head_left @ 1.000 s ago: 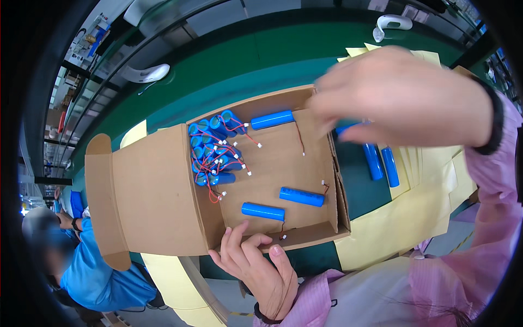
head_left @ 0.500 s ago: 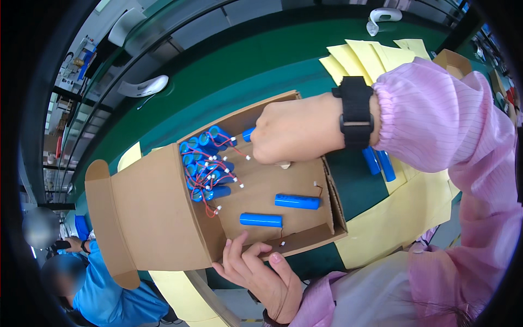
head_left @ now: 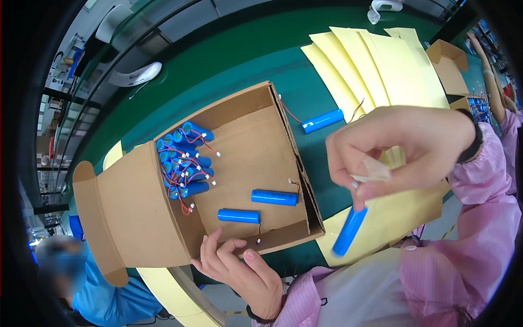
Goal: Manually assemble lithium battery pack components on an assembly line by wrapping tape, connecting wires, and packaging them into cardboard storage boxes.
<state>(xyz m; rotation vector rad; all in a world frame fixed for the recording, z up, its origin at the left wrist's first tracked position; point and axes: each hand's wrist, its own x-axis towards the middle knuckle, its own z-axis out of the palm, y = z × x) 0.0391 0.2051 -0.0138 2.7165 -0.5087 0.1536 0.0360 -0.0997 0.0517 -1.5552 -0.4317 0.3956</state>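
- Blue battery cell [head_left: 350,233], slightly blurred, hangs directly below the fingers of the right hand [head_left: 406,136]. Its long axis slants from the fingertips down and left toward the wearer. The right fingers are pinched together at its upper end; whether they grip the casing or its lead, I cannot tell. A pale scrap [head_left: 376,170] of unclear material shows between thumb and finger.
- Behind this cell lies a yellow paper sheet [head_left: 411,212]. The open cardboard box [head_left: 245,147] is to the left of the cell, whose lower end is just beside the box's near right corner. The right hand is far nearer to this cell than the left.
- The left hand [head_left: 245,270] holds nothing, fingers loosely spread at the box's near wall. Just past its fingertips, the front loose cell [head_left: 238,216] lies nearly crosswise inside the box.
- Slightly farther and to the right, the second loose cell [head_left: 274,197] lies almost parallel to it.
- Against the hinged-flap side at left stands a cluster of wired cells [head_left: 185,163], leads tangled over them.
- Beyond the right fingers, somewhat left, an outside cell [head_left: 322,121] lies on the green tabletop [head_left: 318,163], its right end tipped slightly away.
- Farther back are a fan of yellow sheets [head_left: 376,68] and, at right, a second cardboard box [head_left: 447,68].
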